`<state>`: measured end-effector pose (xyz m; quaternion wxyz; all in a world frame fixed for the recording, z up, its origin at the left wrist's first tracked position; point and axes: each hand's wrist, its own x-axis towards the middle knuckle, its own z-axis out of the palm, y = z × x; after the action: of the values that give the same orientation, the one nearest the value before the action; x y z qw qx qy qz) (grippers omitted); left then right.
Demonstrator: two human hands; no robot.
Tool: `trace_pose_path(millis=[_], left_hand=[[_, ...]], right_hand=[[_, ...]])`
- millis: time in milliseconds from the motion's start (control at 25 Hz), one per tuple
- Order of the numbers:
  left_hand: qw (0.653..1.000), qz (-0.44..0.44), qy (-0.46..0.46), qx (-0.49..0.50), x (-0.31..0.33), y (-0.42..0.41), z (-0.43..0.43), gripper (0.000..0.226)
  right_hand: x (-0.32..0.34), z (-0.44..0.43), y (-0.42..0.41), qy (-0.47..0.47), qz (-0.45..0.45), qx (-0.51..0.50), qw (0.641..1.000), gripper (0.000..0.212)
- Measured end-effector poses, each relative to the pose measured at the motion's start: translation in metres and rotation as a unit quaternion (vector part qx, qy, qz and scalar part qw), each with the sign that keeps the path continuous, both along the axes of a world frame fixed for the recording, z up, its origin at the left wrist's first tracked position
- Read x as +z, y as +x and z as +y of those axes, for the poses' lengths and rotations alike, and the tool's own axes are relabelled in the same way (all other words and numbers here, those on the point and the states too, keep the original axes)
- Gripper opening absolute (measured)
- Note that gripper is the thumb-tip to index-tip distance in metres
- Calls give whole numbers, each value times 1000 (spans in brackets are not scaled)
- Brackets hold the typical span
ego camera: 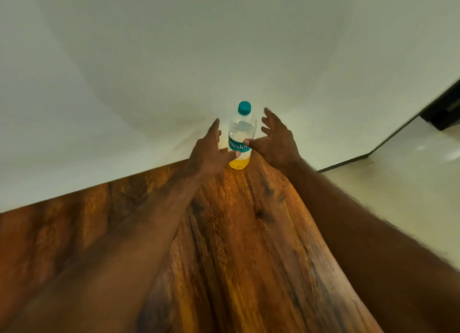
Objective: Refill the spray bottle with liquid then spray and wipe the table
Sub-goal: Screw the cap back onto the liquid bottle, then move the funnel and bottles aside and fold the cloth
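Note:
A clear plastic bottle (pixel 241 133) with a teal cap, a teal label and some yellow liquid at its bottom stands upright at the far end of the wooden table (pixel 224 245), against the white wall. My left hand (pixel 210 151) is just left of the bottle with fingers spread, its thumb touching the lower part of the bottle. My right hand (pixel 275 138) is just right of it, fingers spread, its thumb tip touching the label. Neither hand is wrapped around the bottle. No spray bottle or cloth is in view.
The white wall (pixel 174 71) runs along the table's far edge. To the right of the table lies pale tiled floor (pixel 398 183) with a dark skirting line and a dark doorway corner (pixel 445 108) at the far right.

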<state>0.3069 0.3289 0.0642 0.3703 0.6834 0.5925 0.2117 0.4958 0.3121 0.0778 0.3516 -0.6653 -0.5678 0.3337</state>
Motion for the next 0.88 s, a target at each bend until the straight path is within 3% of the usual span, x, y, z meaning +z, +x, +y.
trace_pose_path(millis=[160, 240, 360, 440, 600, 720, 760, 880], left_hand=[[999, -33, -27, -17, -9, -93, -115, 73], [999, 9, -18, -25, -32, -144, -189, 56], [986, 87, -107, -90, -58, -202, -307, 82], [975, 96, -152, -128, -62, -212, -369, 95], [971, 6, -200, -131, -75, -185, -418, 90], [980, 61, -184, -51, -98, -172, -419, 73], [979, 86, -175, -50, -101, -171, -414, 76], [981, 33, -172, -88, -95, -156, -388, 85]], right_hand=[[-21, -140, -17, -20, 29, 26, 999, 62], [-56, -229, -27, -70, -45, 86, 993, 58], [-93, -348, -53, -132, -18, 202, 970, 83], [-98, -395, -77, -192, -14, 250, 949, 94], [-108, -419, -123, -160, -36, 280, 946, 98], [-116, -413, -131, -116, -33, 231, 965, 82], [-118, -412, -128, -115, -30, 219, 968, 81], [-115, -396, -111, -126, -28, 201, 971, 84]])
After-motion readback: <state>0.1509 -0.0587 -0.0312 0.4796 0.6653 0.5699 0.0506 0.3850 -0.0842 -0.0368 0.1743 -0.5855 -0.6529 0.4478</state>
